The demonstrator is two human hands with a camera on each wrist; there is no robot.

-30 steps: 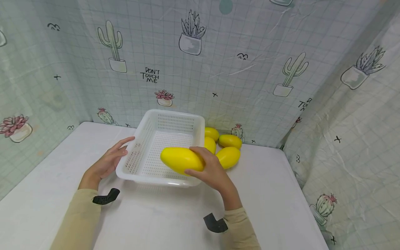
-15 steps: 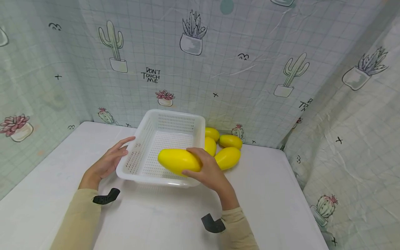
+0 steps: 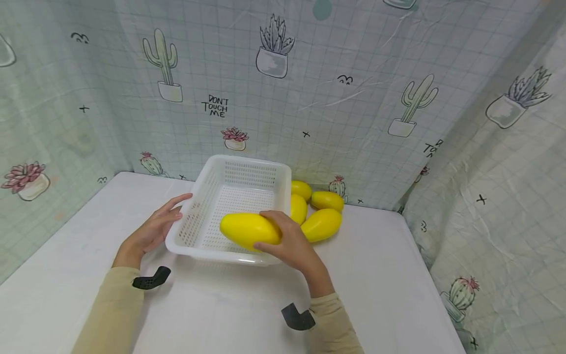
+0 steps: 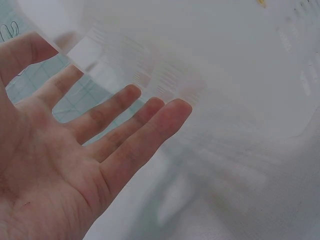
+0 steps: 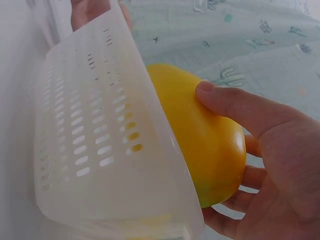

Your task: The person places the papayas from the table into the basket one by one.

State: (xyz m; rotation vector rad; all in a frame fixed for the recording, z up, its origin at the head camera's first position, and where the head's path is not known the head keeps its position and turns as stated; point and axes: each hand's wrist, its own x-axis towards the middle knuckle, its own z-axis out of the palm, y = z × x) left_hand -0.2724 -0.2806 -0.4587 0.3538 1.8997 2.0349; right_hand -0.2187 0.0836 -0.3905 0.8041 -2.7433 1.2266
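A white perforated plastic basket (image 3: 247, 198) sits on the white table. My right hand (image 3: 293, 244) grips a large yellow mango (image 3: 244, 229), thumb on the near side and fingers round the far side. The mango is over the front right part of the basket, partly inside the rim in the right wrist view, where its skin looks yellow-orange with a green tip. My left hand (image 3: 152, 228) touches the basket's left side with fingers extended; in the left wrist view the fingertips (image 4: 177, 107) meet its outer wall. Whether the mango touches the basket floor cannot be seen.
Several more yellow mangoes (image 3: 322, 225) lie close together just right of the basket, partly hidden by its wall and my right hand. A cactus-print curtain (image 3: 318, 108) stands behind the table and along both sides. Black wrist straps (image 3: 152, 279) show near both sleeves.
My right hand has moved slowly left and slightly lower with the mango, further over the basket. The left hand and the basket have stayed in place.
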